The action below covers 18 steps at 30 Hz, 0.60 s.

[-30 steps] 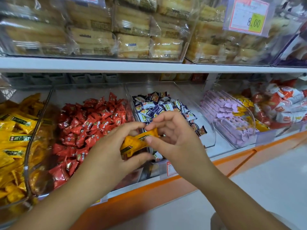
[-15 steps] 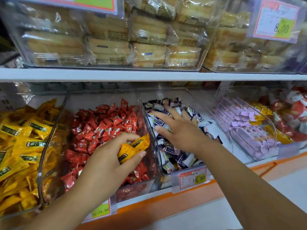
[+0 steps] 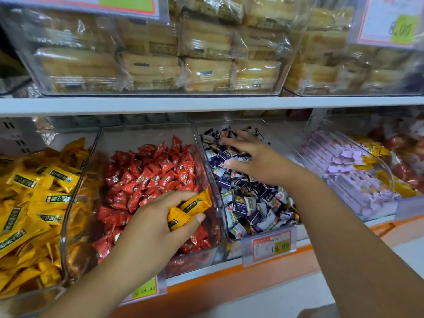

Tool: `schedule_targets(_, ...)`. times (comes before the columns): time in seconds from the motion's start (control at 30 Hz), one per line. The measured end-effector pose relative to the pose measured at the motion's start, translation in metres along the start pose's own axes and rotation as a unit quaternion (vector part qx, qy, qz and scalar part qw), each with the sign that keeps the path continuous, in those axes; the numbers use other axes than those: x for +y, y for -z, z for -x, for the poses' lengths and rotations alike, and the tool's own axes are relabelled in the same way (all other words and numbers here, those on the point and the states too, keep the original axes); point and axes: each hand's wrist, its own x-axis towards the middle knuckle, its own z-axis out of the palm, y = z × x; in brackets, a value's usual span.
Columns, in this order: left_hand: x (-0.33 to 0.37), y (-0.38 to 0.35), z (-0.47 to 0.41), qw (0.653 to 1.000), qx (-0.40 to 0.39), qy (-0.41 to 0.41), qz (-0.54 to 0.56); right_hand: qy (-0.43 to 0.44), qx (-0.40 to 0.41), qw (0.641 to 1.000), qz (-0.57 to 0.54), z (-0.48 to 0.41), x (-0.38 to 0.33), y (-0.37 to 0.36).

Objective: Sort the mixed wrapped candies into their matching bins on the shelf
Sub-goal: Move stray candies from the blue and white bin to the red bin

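My left hand (image 3: 158, 223) hovers over the front of the clear bin of red candies (image 3: 151, 175) and grips yellow wrapped candies (image 3: 190, 208) between thumb and fingers. My right hand (image 3: 254, 157) reaches into the neighbouring bin of dark blue and white candies (image 3: 252, 200), fingers spread and straight over the pile at the back; nothing shows in its grasp. At the far left stands the bin of yellow candies (image 3: 34, 203) that match the ones I hold.
To the right lie lilac wrapped bars (image 3: 348, 171) with some yellow pieces among them, and red-and-white packets beyond. Price tags (image 3: 271, 246) hang on the bin fronts. The upper shelf (image 3: 206, 103) overhangs, loaded with bagged pastries (image 3: 206, 65).
My right hand let go of the yellow candies and moved right and back into the blue-and-white bin. My left hand keeps hold of the yellow candies over the red bin.
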Motion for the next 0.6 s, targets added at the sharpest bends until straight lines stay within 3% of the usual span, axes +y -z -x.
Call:
schedule_targets(0.1, -0.001, 0.000, 0.000, 1.000, -0.010, -0.017, -0.016, 0.000, 0.005, 1.000, 0.025, 0.035, -0.007, 0.019)
schedule_targets(0.33, 0.001, -0.003, 0.000, 0.998, -0.013, -0.020, -0.053, -0.128, -0.002, 0.986, 0.106, 0.105, 0.027, 0.046)
schedule_targets(0.6, 0.002, -0.006, 0.000, 0.998, -0.013, -0.023, -0.049, -0.165, -0.097, 0.971, 0.145, 0.103, 0.026, 0.021)
